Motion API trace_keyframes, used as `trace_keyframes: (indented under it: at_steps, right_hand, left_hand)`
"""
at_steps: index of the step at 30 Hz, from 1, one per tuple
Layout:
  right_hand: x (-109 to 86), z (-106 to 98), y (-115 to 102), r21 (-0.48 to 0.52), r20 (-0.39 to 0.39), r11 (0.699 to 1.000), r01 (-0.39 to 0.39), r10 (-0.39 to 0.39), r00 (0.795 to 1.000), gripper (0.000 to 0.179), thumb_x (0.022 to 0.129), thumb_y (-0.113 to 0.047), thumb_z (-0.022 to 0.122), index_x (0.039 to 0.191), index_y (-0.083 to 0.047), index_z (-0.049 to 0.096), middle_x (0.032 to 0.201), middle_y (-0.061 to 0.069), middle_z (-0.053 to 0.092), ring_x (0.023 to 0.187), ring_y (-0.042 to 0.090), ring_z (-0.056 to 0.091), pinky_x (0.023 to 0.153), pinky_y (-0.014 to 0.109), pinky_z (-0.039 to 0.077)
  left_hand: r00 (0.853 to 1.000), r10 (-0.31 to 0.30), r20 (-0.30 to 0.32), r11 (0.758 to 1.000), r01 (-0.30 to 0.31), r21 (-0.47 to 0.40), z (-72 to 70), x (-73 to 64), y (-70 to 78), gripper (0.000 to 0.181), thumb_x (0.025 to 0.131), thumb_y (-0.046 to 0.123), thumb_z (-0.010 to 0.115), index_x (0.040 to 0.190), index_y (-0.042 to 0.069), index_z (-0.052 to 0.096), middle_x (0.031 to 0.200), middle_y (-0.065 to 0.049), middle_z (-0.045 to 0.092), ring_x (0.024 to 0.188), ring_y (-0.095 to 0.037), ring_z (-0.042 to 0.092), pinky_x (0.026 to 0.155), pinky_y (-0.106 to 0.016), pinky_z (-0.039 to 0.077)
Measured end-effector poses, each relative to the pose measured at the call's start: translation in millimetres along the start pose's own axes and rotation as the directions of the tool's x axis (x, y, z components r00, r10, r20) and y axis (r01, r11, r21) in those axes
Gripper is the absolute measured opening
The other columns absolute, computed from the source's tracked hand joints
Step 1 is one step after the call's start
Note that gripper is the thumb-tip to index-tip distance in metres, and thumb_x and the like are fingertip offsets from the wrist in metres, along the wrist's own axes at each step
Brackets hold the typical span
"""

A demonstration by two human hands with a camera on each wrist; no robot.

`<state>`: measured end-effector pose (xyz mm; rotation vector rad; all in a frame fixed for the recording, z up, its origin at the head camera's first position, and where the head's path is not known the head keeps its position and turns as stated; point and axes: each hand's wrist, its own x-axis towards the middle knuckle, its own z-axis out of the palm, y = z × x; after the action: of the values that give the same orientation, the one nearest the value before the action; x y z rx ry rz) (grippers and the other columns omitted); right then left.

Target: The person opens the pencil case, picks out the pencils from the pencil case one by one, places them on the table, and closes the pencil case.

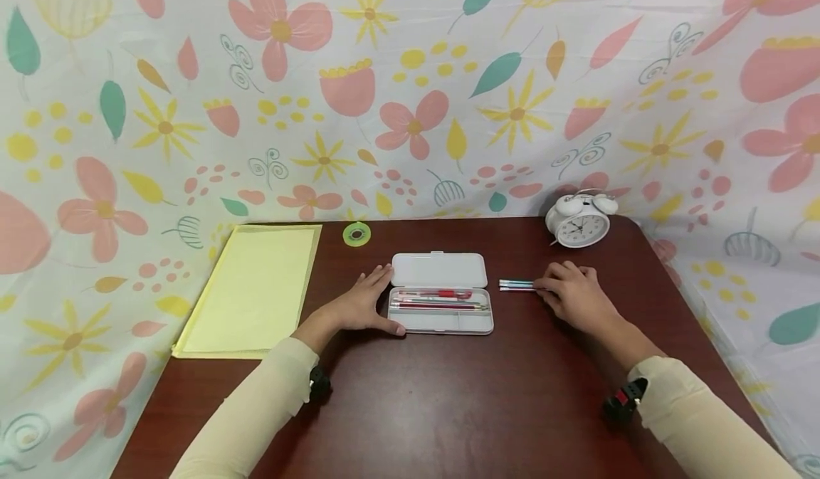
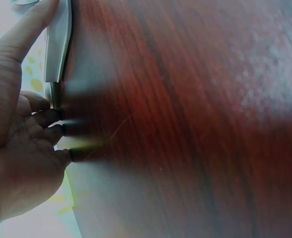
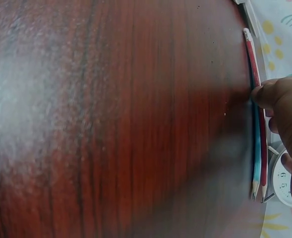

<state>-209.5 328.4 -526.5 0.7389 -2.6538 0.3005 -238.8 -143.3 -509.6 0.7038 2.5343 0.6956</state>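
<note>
Head view: the right hand (image 1: 573, 294) is pinching pencils (image 1: 515, 285) partway along, their eraser ends pointing left toward the open white pencil case (image 1: 438, 271), whose left edge the left hand (image 1: 360, 304) is touching with spread fingers.

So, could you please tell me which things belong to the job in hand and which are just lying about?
Likely the job:
pencil case, touched by the left hand
pencils, some in the right hand
red pen in the case

Lying about:
yellow folder
round green thing
alarm clock
</note>
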Motion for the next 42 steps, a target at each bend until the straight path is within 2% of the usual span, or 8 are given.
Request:
trace_keyframes:
  at_steps: [11, 25, 42]
  right_hand:
    - [1.6, 0.1, -0.5, -0.02, -0.052, 0.999, 0.045, -0.046, 0.998, 0.017, 0.086, -0.004, 0.089, 0.099, -0.014, 0.083, 0.095, 0.003, 0.067, 0.09, 0.028, 0.059, 0.08, 0.062, 0.044]
    - [-0.1, -1.9, 0.1, -0.04, -0.041, 0.998, 0.05, -0.051, 0.998, 0.017, 0.088, -0.005, 0.089, 0.1, -0.015, 0.083, 0.098, 0.002, 0.068, 0.091, 0.027, 0.059, 0.081, 0.06, 0.044]
    - [-0.2, -1.1, -0.1, -0.037, -0.039, 0.998, 0.045, -0.046, 0.998, 0.015, 0.088, -0.007, 0.09, 0.099, -0.015, 0.083, 0.098, 0.002, 0.069, 0.091, 0.026, 0.059, 0.08, 0.06, 0.044]
  left_hand:
    - [1.0, 0.007, -0.007, 1.0, -0.007, 0.0, 0.5, 0.3, -0.2, 0.14, 0.082, 0.063, 0.092, 0.179, 0.007, 0.007, 0.188, -0.012, 0.006, 0.176, -0.032, 0.001, 0.142, -0.058, 0.003]
    - [1.0, 0.003, 0.0, 1.0, -0.003, -0.003, -0.3, 0.7, -1.3, 0.142, 0.082, 0.065, 0.092, 0.179, 0.009, 0.005, 0.189, -0.01, 0.005, 0.176, -0.03, -0.001, 0.142, -0.057, 0.001]
    - [1.0, 0.009, -0.007, 1.0, -0.009, -0.007, 0.9, 0.4, -1.8, 0.142, 0.082, 0.064, 0.092, 0.179, 0.007, 0.006, 0.188, -0.012, 0.005, 0.176, -0.031, 0.0, 0.142, -0.059, 0.002]
